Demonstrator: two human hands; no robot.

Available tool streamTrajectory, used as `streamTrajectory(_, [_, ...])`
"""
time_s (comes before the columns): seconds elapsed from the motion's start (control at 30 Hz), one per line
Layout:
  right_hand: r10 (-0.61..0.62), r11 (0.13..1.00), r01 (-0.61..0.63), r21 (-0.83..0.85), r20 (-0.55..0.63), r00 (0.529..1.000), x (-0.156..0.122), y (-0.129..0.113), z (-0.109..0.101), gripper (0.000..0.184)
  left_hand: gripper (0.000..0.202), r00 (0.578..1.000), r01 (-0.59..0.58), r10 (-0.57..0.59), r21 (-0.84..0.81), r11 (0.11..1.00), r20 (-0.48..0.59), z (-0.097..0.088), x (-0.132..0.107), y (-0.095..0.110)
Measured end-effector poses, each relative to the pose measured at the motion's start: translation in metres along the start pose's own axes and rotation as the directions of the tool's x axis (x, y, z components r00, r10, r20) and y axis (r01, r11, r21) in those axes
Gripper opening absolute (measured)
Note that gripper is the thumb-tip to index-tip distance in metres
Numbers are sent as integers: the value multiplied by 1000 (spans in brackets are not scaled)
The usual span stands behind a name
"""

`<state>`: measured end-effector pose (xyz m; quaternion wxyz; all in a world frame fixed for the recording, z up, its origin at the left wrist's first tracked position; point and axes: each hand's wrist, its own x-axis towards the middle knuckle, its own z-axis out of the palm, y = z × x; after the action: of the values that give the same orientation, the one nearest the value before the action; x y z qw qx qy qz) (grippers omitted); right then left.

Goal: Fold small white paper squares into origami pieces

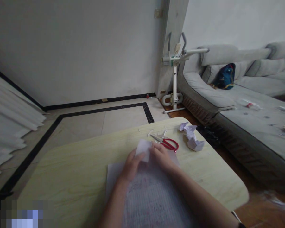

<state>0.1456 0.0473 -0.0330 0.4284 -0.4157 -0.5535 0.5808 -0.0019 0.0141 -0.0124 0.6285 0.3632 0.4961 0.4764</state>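
A small piece of white paper (143, 148) is held between my two hands above the table. My left hand (132, 163) grips its left and lower side, thumb lying across the front. On the right edge, my right hand (160, 154) pinches the paper with curled fingers. Beneath both hands lies a large sheet covered in writing (152, 196). Just beyond my right hand rest scissors with red handles (170, 145), with thin white paper scraps (163, 133) around the blades. Several folded paper shapes (192, 136) sit near the table's right edge.
The pale wooden table (80, 171) has rounded corners. Past its right side stands a grey sofa (251, 95) with a dark blue bag (226, 76) on it. White exercise equipment (174, 79) stands by the wall corner, and a white curtain (11, 126) hangs at left.
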Motion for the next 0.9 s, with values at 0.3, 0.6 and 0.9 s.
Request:
streamTrajectory(0.3, [57, 995, -56, 87, -8, 998, 2, 1, 1, 23, 37, 998, 7, -5, -32, 999, 66, -1, 1, -3])
streamTrajectory(0.6, [47, 988, -50, 147, 20, 999, 3, -8, 2, 24, 33, 998, -8, 7, -15, 1000, -62, 1, -1, 5])
streamTrajectory(0.9, [95, 985, -98, 143, 23, 995, 3, -9, 2, 30, 35, 993, -45, 42, -24, 999, -107, 1, 1, 2])
